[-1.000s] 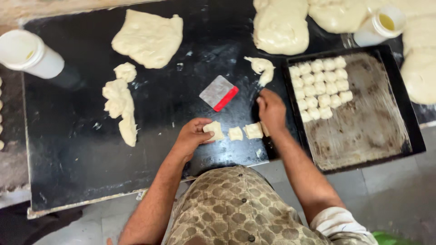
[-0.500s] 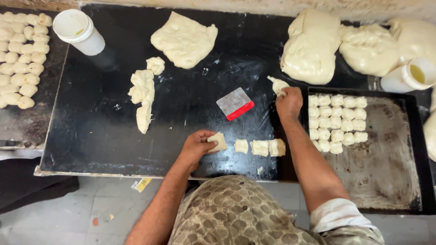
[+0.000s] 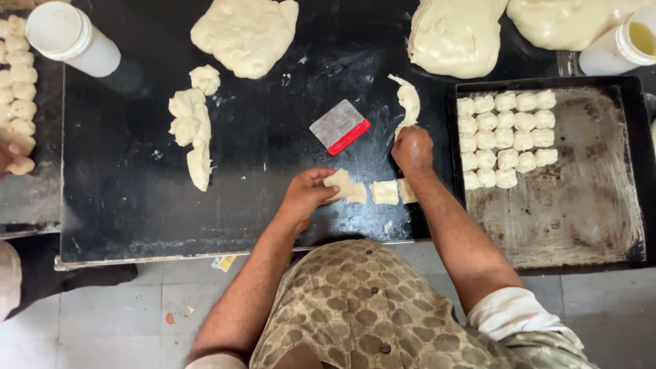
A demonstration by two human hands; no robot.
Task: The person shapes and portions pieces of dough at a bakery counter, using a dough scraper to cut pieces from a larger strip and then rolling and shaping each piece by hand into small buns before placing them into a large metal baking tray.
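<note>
Pinching a small square piece of pale dough (image 3: 339,182) between thumb and fingertips, the left hand (image 3: 307,197) sits low in the middle of the frame, just above the near edge of the black worktop (image 3: 273,205). Two more cut squares of dough (image 3: 385,192) lie in a row just to its right, the farther one touching the right forearm. The right hand (image 3: 412,148) is closed around the lower end of a thin curved strip of dough (image 3: 408,99), which runs up from the fist toward the upper middle of the frame.

Open black surface lies between the hands and a ragged column of dough scraps (image 3: 192,130) at centre left. A grey dough scraper with a red grip edge (image 3: 339,128) rests flat in that open patch, apart from both hands.

At right, a dark rectangular baking tray (image 3: 581,219) butts against the worktop's right edge; rows of small dough squares (image 3: 506,137) fill its upper left corner, and the rest is bare, stained metal. Large flattened dough masses (image 3: 246,34) line the top edge.

A white cylindrical plastic container (image 3: 68,37) stands at the upper left corner of the worktop. A white plastic bottle holding yellowish liquid (image 3: 622,44) stands at the upper right. Neither shows a readable label. More dough pieces (image 3: 17,96) crowd the left border.
</note>
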